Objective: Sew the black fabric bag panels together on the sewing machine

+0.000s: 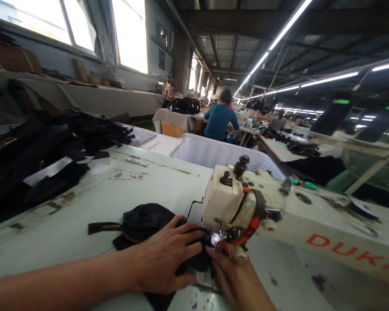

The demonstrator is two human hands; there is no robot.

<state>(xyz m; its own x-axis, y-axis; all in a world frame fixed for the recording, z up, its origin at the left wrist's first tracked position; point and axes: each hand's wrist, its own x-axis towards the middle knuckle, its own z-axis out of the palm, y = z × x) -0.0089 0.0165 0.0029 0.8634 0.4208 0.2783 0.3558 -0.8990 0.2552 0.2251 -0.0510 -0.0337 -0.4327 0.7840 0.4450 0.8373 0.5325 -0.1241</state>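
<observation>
A black fabric piece (pixel 147 222) with a strap-like end and a thin gold-toned line lies bunched under the head of a sewing machine (pixel 227 203). My left hand (pixel 168 255) rests on it, fingers spread and pressing it down just left of the needle area. Close to the lit presser foot, my right hand (pixel 230 270) has its thumb and fingers closed at the fabric's near right edge. The right fingertips are partly hidden beneath the machine head. More of the black cloth hangs below my left wrist.
A heap of black fabric pieces (pixel 45 147) with white labels covers the table's left end. Behind the machine stands a white plastic bin (pixel 214 149). The machine arm (pixel 311 224) spans the right side. A person in a blue top (pixel 221 121) sits farther ahead.
</observation>
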